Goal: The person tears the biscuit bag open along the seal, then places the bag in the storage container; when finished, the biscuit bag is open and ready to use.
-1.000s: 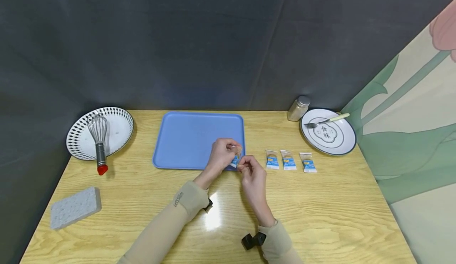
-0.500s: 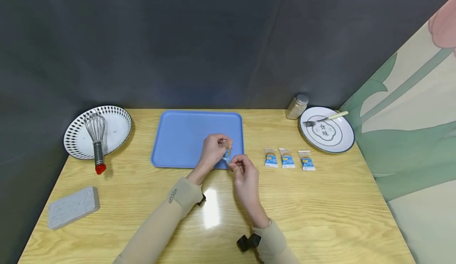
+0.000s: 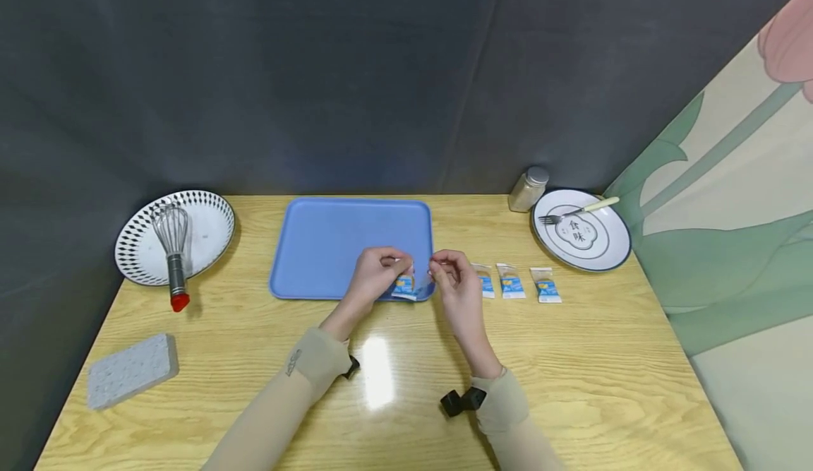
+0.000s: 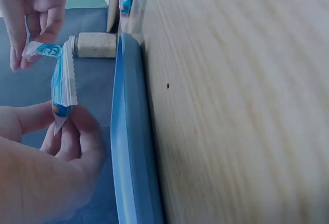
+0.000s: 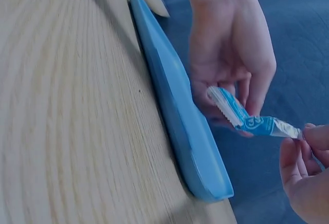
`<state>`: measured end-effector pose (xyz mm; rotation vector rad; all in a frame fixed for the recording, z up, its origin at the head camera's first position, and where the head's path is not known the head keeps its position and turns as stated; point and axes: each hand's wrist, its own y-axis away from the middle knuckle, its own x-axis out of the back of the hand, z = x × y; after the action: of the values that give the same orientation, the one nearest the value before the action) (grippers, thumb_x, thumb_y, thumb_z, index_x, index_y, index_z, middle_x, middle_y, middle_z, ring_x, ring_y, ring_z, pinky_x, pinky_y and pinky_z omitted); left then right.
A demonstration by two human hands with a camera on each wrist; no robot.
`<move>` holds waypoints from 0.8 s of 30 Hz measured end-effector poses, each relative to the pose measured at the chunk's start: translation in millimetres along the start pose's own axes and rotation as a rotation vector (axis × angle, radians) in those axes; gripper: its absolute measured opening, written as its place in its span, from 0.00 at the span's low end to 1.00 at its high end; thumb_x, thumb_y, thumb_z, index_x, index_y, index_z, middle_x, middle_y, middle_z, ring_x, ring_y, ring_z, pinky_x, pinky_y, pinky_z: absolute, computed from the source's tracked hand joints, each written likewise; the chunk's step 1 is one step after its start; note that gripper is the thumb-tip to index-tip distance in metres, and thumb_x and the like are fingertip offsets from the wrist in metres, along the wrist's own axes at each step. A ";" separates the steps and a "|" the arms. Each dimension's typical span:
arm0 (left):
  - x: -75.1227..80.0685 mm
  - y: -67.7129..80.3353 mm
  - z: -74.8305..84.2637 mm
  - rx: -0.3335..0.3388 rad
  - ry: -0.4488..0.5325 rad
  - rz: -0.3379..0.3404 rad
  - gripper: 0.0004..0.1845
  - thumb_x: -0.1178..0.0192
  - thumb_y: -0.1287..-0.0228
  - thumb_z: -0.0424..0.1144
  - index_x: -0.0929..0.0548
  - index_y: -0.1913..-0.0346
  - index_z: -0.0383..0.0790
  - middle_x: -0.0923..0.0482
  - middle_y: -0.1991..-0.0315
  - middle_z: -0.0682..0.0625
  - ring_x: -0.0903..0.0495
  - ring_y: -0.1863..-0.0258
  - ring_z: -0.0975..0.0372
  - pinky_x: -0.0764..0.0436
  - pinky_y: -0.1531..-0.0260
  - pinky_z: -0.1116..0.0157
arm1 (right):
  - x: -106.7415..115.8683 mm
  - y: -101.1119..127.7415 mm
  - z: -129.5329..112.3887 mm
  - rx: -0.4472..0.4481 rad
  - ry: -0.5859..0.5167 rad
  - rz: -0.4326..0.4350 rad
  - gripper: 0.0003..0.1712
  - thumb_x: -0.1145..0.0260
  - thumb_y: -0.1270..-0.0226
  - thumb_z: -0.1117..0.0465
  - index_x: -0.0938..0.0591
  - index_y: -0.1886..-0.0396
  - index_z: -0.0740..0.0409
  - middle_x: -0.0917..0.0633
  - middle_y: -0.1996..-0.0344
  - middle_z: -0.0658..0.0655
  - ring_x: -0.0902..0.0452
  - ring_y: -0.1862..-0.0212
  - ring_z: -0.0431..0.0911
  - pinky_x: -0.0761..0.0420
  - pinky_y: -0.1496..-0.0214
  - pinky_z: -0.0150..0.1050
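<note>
My left hand (image 3: 371, 273) pinches a small blue-and-clear snack packet (image 3: 404, 287) above the blue tray (image 3: 330, 245), near its front right corner. A strip of wrapper (image 5: 282, 128) stretches from the packet's serrated edge to my right hand (image 3: 462, 289), whose thumb and fingertips pinch its end. In the left wrist view the packet (image 4: 63, 80) shows the strip bent sideways and partly torn along that edge. Light brown contents show dimly through the wrapper in the head view. Similar sealed packets (image 3: 512, 284) lie in a row right of the tray, one partly behind my right hand.
A patterned plate (image 3: 133, 248) with a whisk (image 3: 176, 266) stands at the back left, a grey speckled block (image 3: 132, 372) before it. At the back right are a lidded jar (image 3: 528, 190) and a white plate (image 3: 606, 248) bearing a fork (image 3: 593, 207). A dark curtain (image 3: 317, 90) hangs behind.
Both hands first shifted left with the packet. Since then my right hand has pulled up and to the right, drawing a wrapper strip away and widening the gap between the hands.
</note>
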<state>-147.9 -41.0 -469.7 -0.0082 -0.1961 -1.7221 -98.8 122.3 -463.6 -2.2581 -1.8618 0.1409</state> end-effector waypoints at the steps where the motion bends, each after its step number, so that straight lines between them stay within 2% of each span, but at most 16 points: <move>1: 0.9 1.1 -1.0 0.005 0.013 0.003 0.08 0.32 0.26 0.32 0.08 0.54 0.28 0.10 0.67 0.44 0.13 0.69 0.61 0.16 0.61 0.65 | 1.5 -0.9 0.6 -0.005 0.006 -0.003 0.09 0.38 0.21 0.76 0.21 0.47 0.78 0.17 0.54 0.75 0.17 0.58 0.42 0.14 0.52 0.33; 6: 6.3 3.3 -4.5 0.039 0.142 0.049 0.07 0.33 0.27 0.27 0.11 0.54 0.24 0.10 0.64 0.40 0.17 0.72 0.65 0.17 0.67 0.67 | 7.0 1.0 5.5 -0.050 0.046 0.013 0.11 0.44 0.15 0.72 0.21 0.44 0.77 0.17 0.51 0.76 0.15 0.54 0.59 0.13 0.49 0.42; 8: 9.1 3.1 -6.5 0.063 0.211 0.072 0.07 0.34 0.28 0.25 0.12 0.54 0.22 0.10 0.64 0.39 0.18 0.74 0.65 0.17 0.69 0.68 | 7.8 2.9 9.2 -0.080 0.068 -0.019 0.12 0.44 0.15 0.72 0.21 0.44 0.78 0.16 0.53 0.76 0.16 0.55 0.64 0.13 0.49 0.45; 13: 12.8 4.5 -7.8 0.132 0.383 0.088 0.08 0.38 0.27 0.21 0.18 0.50 0.17 0.12 0.65 0.40 0.16 0.75 0.65 0.13 0.68 0.70 | 6.5 4.7 18.6 -0.148 0.129 -0.179 0.12 0.39 0.19 0.74 0.22 0.43 0.80 0.14 0.58 0.73 0.14 0.58 0.64 0.11 0.54 0.43; 16: 12.2 6.8 -8.1 0.161 0.441 0.052 0.09 0.40 0.25 0.21 0.20 0.49 0.16 0.15 0.65 0.43 0.15 0.73 0.64 0.11 0.63 0.67 | 5.8 1.7 20.7 -0.147 0.146 -0.205 0.11 0.37 0.21 0.75 0.20 0.45 0.79 0.14 0.60 0.71 0.13 0.61 0.63 0.11 0.59 0.42; 18: 11.7 8.2 -10.5 0.169 0.437 0.027 0.08 0.40 0.25 0.21 0.20 0.49 0.15 0.17 0.66 0.44 0.15 0.72 0.63 0.11 0.60 0.65 | 6.3 -2.1 20.5 -0.131 0.166 -0.202 0.09 0.36 0.22 0.75 0.19 0.48 0.78 0.13 0.63 0.69 0.13 0.64 0.62 0.11 0.62 0.43; 20: 12.2 9.4 -13.0 0.151 0.375 0.007 0.08 0.39 0.25 0.21 0.19 0.51 0.16 0.18 0.67 0.44 0.16 0.71 0.63 0.10 0.60 0.64 | 7.4 -6.9 19.2 -0.111 0.221 -0.207 0.06 0.34 0.23 0.75 0.17 0.53 0.76 0.13 0.66 0.66 0.14 0.66 0.59 0.12 0.65 0.41; 24: 16.5 9.8 -17.0 0.094 0.119 -0.001 0.05 0.34 0.29 0.23 0.15 0.55 0.21 0.14 0.68 0.43 0.17 0.73 0.63 0.12 0.66 0.66 | 9.6 -16.1 18.4 -0.072 0.346 -0.261 0.03 0.31 0.26 0.74 0.15 0.58 0.73 0.13 0.70 0.62 0.15 0.70 0.53 0.17 0.69 0.33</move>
<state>-139.2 -60.9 -483.3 0.1636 -0.1889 -1.7070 -116.1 136.4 -477.4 -1.9055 -1.9650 -0.3401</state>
